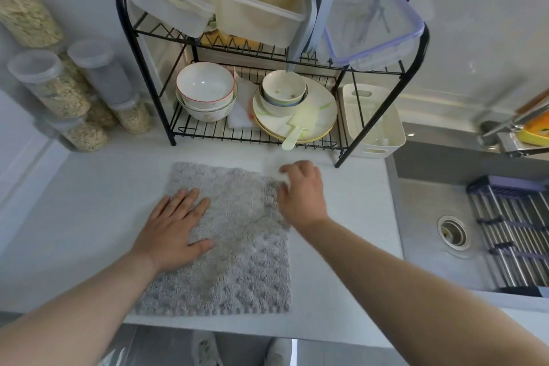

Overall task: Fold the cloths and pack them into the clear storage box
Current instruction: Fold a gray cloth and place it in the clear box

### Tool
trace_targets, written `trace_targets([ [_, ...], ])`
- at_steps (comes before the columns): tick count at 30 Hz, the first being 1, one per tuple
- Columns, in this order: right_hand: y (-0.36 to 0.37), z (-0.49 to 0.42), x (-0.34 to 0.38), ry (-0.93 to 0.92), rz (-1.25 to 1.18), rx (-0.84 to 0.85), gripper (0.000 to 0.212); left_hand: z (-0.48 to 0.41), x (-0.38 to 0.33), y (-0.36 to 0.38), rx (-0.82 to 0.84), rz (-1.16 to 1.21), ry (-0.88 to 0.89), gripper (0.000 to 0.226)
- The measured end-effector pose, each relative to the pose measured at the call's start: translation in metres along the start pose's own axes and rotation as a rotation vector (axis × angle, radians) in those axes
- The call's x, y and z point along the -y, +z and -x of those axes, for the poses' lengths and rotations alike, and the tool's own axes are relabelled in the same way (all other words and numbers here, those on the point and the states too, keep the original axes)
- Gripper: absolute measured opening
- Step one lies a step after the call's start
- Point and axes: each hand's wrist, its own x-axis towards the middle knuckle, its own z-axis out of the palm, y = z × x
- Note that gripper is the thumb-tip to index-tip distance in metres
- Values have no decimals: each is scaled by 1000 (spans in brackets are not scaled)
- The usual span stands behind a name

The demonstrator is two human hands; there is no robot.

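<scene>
Grey cloth [237,246] is laid flat, pressed under the straight-fingered left hand [175,223]. The right hand [300,196] is curled at its edge; grip cannot be confirmed.

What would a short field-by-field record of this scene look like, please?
grey cloth: spread flat on the white counter, not yet folded
left hand: flat, fingers straight, pressing on the cloth's left part
right hand: at the cloth's far right edge, fingers curled, blurred; grip unclear
dish rack: behind the cloth, with bowls and plates below and clear containers on top
sink: right of the counter
</scene>
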Motion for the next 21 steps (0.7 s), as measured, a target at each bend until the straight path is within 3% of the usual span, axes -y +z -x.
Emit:
trace_targets([
  [1,8,19,3,-148,62,20,34,0,-1,-1,6,-2,-5,93],
  [3,24,58,10,-304,187,262,46,1,-3,-3,22,-9,-19,94],
  [5,29,83,5,-252,269,544,67,1,-8,-4,44,12,-36,99],
  [6,28,88,-2,-240,287,590,72,1,-11,-5,57,29,-44,103],
  [11,5,84,-42,-248,317,495,77,-11,-51,-6,87,74,-50,107],
  [14,-12,71,-64,-182,224,306,56,-29,-91,-9,68,133,-46,105],
  [17,-33,35,-78,42,60,14,35,-53,-106,-23,-191,223,-8,77],
  [19,-43,-2,-86,266,57,51,37,-75,-95,-34,-368,293,-53,48],
  [21,-45,-34,-93,345,257,290,40,-97,-83,-47,-319,340,-100,34],
])
